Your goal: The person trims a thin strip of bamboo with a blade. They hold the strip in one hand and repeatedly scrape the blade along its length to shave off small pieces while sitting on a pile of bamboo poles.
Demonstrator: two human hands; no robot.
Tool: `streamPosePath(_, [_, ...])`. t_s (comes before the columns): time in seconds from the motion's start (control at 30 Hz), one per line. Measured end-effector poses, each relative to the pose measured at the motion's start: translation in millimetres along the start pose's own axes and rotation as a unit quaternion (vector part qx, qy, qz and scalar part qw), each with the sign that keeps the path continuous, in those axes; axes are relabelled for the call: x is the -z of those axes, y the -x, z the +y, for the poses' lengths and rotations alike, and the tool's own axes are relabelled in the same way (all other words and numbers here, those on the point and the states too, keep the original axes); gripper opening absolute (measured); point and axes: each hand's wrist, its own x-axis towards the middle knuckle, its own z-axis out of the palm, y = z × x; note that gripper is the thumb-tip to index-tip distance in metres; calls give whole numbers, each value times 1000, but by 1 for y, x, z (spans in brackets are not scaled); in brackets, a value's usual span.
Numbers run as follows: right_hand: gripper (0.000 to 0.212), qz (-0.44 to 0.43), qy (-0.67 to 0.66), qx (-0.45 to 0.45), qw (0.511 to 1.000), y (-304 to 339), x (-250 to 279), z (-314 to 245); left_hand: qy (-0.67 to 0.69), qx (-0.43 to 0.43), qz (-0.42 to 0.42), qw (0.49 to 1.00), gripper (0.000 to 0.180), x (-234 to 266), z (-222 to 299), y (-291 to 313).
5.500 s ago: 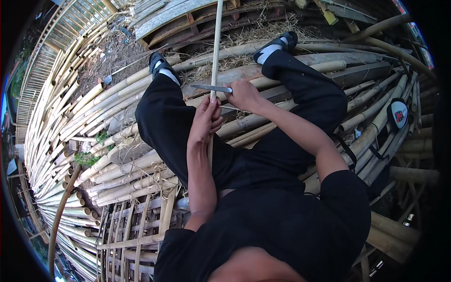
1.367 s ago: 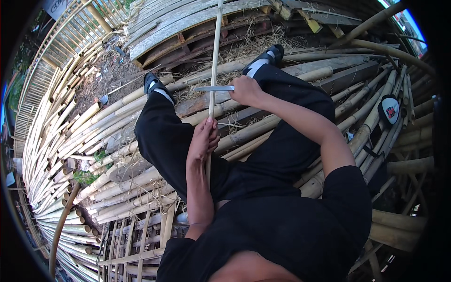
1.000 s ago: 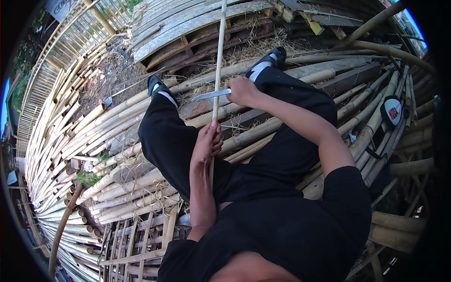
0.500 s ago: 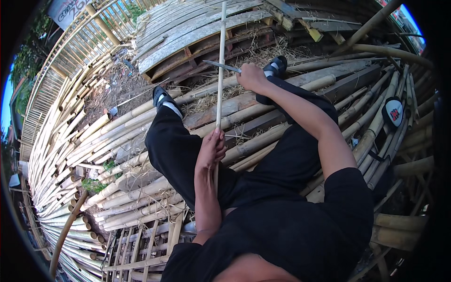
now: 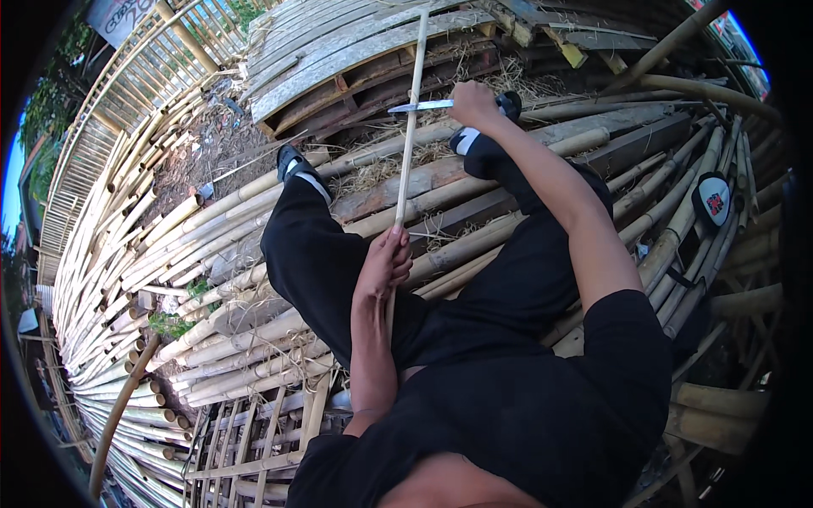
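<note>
My left hand (image 5: 385, 262) grips closed around a thin pale bamboo strip (image 5: 410, 127), while my right hand (image 5: 472, 102) clasps a steel-bladed knife (image 5: 421, 106) laid across it.

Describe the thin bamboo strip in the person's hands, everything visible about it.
The thin pale bamboo strip is long, narrow and nearly straight, light tan, running from the left hand, which grips its lower end in a fist, up and away past the legs toward the weathered wooden pallets. Near its upper part, the flat metal knife blade held by the right hand crosses it. Its far tip ends over the pallets.
</note>
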Motion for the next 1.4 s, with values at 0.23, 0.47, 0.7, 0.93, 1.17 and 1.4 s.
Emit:
streamPosePath(0.23, [32,-8,-28,-53,998,15,19,-13,18,-13,-21,1000,29,-3,4,2])
streamPosePath(0.47, [28,-107,-38,51,992,77,9,-24,-10,-5,-26,1000,28,-2,5,0])
streamPosePath(0.7, [26,-107,-62,189,974,77,9,-46,-9,6,-30,999,29,-4,4,5])
streamPosePath(0.93, [36,88,-61,-158,982,-45,55,31,-4,5,-37,999,28,-3,5,11])
streamPosePath(1.17, [49,-139,-418,-128,889,37,1,-16,-58,-36,32,997,27,3,-2,1])
streamPosePath(1.4, [47,-210,-588,-141,768,101,-18,-46,-113,-30,50,992,29,-2,-1,6])
